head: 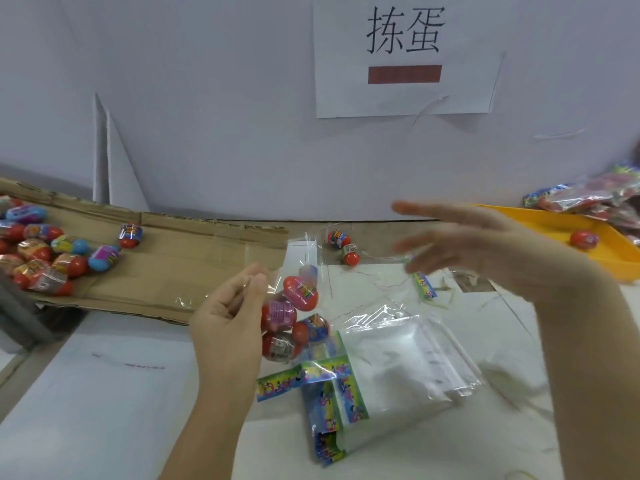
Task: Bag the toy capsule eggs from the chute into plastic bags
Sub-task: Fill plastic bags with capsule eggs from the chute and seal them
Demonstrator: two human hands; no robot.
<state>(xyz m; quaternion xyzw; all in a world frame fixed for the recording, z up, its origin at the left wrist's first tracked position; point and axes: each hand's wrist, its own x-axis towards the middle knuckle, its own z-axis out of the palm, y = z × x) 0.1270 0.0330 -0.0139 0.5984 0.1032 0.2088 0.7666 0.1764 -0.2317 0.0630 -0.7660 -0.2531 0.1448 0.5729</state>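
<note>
My left hand [230, 313] pinches the edge of a clear plastic bag [304, 258] held upright over the table. Several capsule eggs [294, 313] lie stacked in its bottom. My right hand [460, 237] hovers open and blurred to the right of the bag, fingers stretched toward the left, holding nothing. The cardboard chute [194, 268] slopes in from the left with a pile of several eggs [38, 251] at its upper end and one lone egg [130, 235] lower down. Two loose eggs [344, 245] lie on the table behind the bag.
A stack of flat bags with colourful header strips [381, 372] lies on the white table in front of me. At the right, a yellow tray [588, 237] holds one egg [584, 239] and filled bags [588, 195]. A white wall with a paper sign [405, 57] stands behind.
</note>
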